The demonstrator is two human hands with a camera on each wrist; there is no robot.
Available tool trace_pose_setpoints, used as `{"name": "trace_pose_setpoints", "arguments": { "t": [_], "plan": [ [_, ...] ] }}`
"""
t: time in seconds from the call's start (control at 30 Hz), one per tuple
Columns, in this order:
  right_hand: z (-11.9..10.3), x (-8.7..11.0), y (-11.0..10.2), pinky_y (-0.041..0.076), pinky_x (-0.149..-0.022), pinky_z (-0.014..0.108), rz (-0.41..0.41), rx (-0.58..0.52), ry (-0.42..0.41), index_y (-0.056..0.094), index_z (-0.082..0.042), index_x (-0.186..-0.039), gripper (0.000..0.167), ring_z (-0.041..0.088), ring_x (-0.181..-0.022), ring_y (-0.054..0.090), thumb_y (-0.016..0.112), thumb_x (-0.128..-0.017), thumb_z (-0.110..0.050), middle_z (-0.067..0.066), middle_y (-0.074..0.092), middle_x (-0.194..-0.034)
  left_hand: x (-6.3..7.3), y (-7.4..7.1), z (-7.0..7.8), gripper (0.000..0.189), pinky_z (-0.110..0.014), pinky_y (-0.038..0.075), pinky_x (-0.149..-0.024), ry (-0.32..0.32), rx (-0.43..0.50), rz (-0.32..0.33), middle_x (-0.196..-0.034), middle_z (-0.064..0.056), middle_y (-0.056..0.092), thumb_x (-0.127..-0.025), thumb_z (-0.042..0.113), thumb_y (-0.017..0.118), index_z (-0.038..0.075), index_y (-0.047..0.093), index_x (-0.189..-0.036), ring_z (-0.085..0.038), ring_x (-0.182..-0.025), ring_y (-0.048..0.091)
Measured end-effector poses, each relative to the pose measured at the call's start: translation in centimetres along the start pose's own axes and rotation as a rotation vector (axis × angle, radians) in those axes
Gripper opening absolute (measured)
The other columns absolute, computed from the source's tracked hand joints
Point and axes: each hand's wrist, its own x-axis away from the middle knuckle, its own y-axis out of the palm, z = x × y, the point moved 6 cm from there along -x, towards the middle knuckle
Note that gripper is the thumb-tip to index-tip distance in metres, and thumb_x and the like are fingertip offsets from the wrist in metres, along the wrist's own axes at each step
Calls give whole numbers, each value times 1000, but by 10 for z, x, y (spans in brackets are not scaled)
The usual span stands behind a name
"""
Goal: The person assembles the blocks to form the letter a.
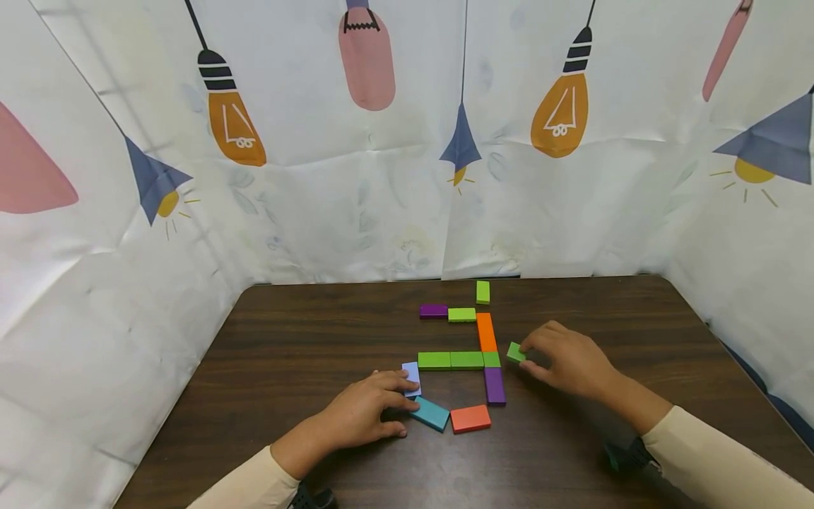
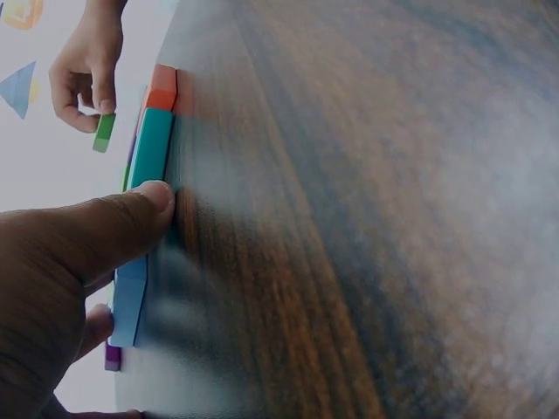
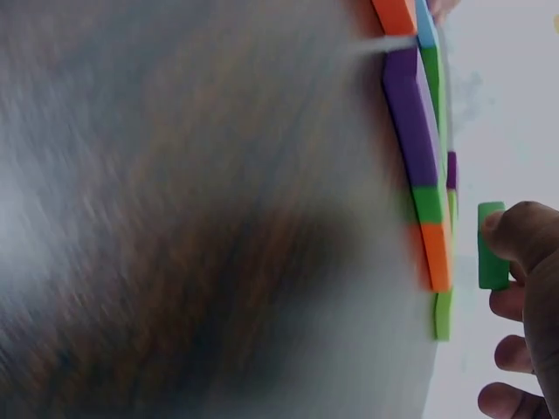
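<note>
My right hand [image 1: 569, 360] pinches a green block [image 1: 516, 353] between thumb and fingertips, just right of the block arrangement. In the right wrist view this green block [image 3: 493, 246] appears raised over the table, its other fingers spread behind. My left hand [image 1: 365, 410] rests its fingertips on a lavender-blue block [image 1: 410, 370] and at the end of a teal block [image 1: 432, 415], its thumb apart below. An orange-red block [image 1: 470, 419] lies at the teal block's right end. Above it, a purple block [image 1: 494, 387] meets a small green block [image 1: 492, 359].
Two green blocks [image 1: 450, 361] run in a row left from the small green one. Behind it lies an orange block [image 1: 486, 332], then a green block [image 1: 461, 315], a dark purple block [image 1: 434, 311] and a separate green block [image 1: 483, 292]. A patterned cloth [image 1: 369, 212] surrounds the brown table [image 1: 305, 339].
</note>
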Motion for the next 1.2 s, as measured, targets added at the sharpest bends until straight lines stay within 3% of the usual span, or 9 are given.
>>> {"name": "trace_pose_setpoints", "arguments": {
  "t": [0.2,0.47,0.73,1.2],
  "plan": [
    [-16,5,-1,55,-64,30,55,-23,-86,72,-21,-99,31,12,-91,61,91,-76,-27,-10,69,-97,0,0,0,38,-61,37,-110,-6,2,-2,-146,3,57,-88,32,83,24,76,-125,-26,-143,43],
    [-31,12,3,55,-65,31,17,-53,-95,71,-25,-99,29,8,-91,60,90,-78,-30,-13,67,-99,0,0,1,39,-60,37,-111,-16,1,-10,-146,4,56,-89,33,83,25,75,-126,-25,-144,42],
    [-44,19,4,55,-67,29,13,-97,-130,69,-26,-98,27,6,-90,58,88,-80,-33,-15,63,-98,0,-1,0,39,-62,38,-109,7,-9,11,-145,4,57,-88,33,83,25,76,-125,-26,-143,44],
    [-62,27,3,51,-66,24,20,-174,-194,68,-27,-96,26,3,-88,55,87,-81,-36,-19,60,-96,0,0,1,38,-59,37,-111,-17,-7,-4,-146,4,57,-88,32,83,25,76,-125,-24,-143,43]
  ]
}}
